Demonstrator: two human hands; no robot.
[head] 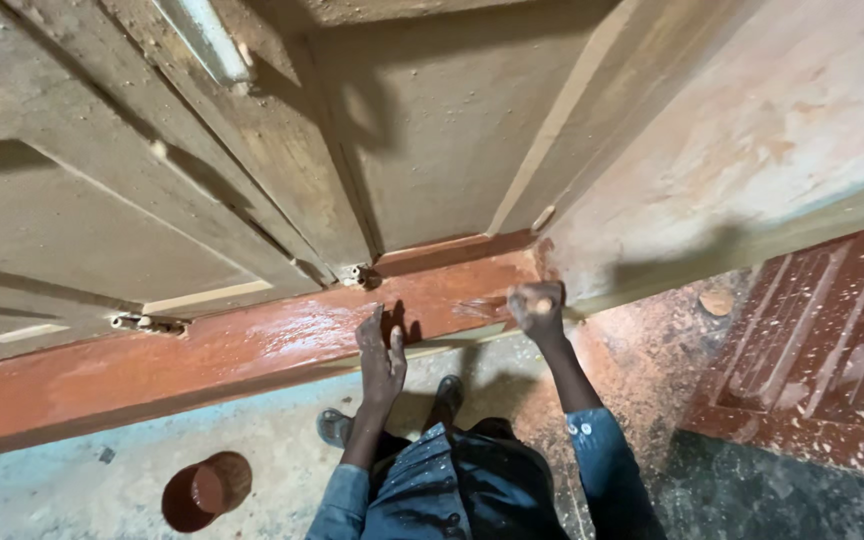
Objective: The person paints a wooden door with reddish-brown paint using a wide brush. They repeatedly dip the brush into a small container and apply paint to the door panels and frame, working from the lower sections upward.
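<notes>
While both hands work at the lower rail, the scene sorts as follows.

Rail: a long wooden bottom rail [252, 345] of a door frame lies across the view, coated in wet, glossy red-brown paint; it sits just below the unpainted door panels and above the floor.

Right hand: the right hand [537, 305] is clenched around something small, pressed on the rail's right end; whether that is a rag or a brush I cannot tell.

Left hand: the left hand [382, 355] lies flat, fingers released and spread, palm touching the painted rail near its middle.

Handling: the rail looks stiff, heavy and fixed in place; its fresh coat is likely slick and easily smeared, so a hold on the bare, dry wood above seems safer.

Door panels: dusty grey-brown panelled doors [132, 190] rise above the rail, with a small metal hinge [147, 323] at the lower edge.

Wall: a plastered wall [752, 130] stands at the right.

Paint pot: a round pot of red-brown paint [207, 490] rests on the floor [52, 490], well apart from both hands.
</notes>
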